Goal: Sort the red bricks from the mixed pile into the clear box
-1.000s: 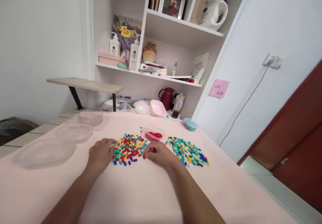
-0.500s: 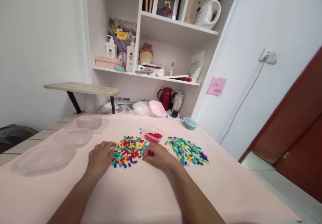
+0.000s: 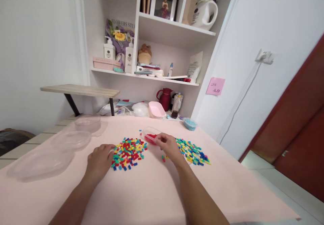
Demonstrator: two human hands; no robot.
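My left hand (image 3: 99, 159) rests at the left edge of a pile of small mixed-colour bricks (image 3: 129, 152), fingers loosely stretched and the fingertips touching the pile. My right hand (image 3: 170, 147) is at the near right side of a clear plastic tub (image 3: 145, 134) holding red bricks (image 3: 151, 138). Its thumb and fingers are pinched together over the rim; whatever is between them is too small or hidden to make out. The hand covers part of the tub. A second pile of mixed bricks (image 3: 192, 152) lies to the right, its left end partly behind my right hand.
Three clear containers (image 3: 42, 161) stand along the table's left side. A tub of light-blue pieces (image 3: 189, 123) is at the back right. Behind are a pink basin (image 3: 157, 109), a red jug (image 3: 165, 99) and a bottle (image 3: 176, 107), under white shelves (image 3: 172, 32).
My right hand has moved from the right edge of the left pile, up and right to the tub of red bricks. My left hand stays by the pile. The view has shifted slightly.
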